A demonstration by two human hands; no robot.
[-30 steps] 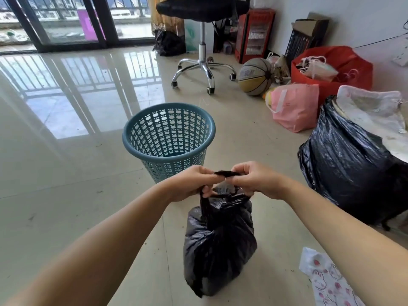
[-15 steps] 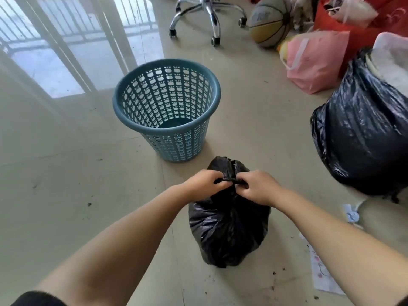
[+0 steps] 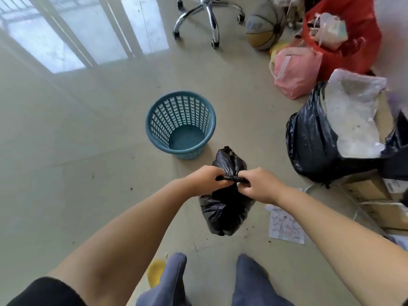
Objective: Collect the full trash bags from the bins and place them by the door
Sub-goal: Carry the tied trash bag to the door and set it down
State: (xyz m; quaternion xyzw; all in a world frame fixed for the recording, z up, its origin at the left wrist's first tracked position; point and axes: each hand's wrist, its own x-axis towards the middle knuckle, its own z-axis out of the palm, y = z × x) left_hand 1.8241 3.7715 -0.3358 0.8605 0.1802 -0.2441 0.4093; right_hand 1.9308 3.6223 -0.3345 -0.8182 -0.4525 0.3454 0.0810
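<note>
A small full black trash bag (image 3: 225, 208) hangs in front of my legs, just above the floor. My left hand (image 3: 206, 178) and my right hand (image 3: 257, 184) both grip its twisted black neck, pulling the ends apart between them. Behind the bag stands a teal perforated bin (image 3: 180, 124) on the floor, with nothing inside it. No door shows in this view.
To the right sits a large black bag (image 3: 309, 140) with white material in it, beside cardboard boxes (image 3: 373, 195). Farther back are a pink bag (image 3: 295, 71), a red bag (image 3: 348, 34), a basketball (image 3: 263, 25) and a chair base (image 3: 209, 21). A printed paper (image 3: 284, 226) lies on the floor.
My view has tilted down and drawn back, so my legs now show. The bin looks farther off. Both hands keep gripping the bag's neck.
</note>
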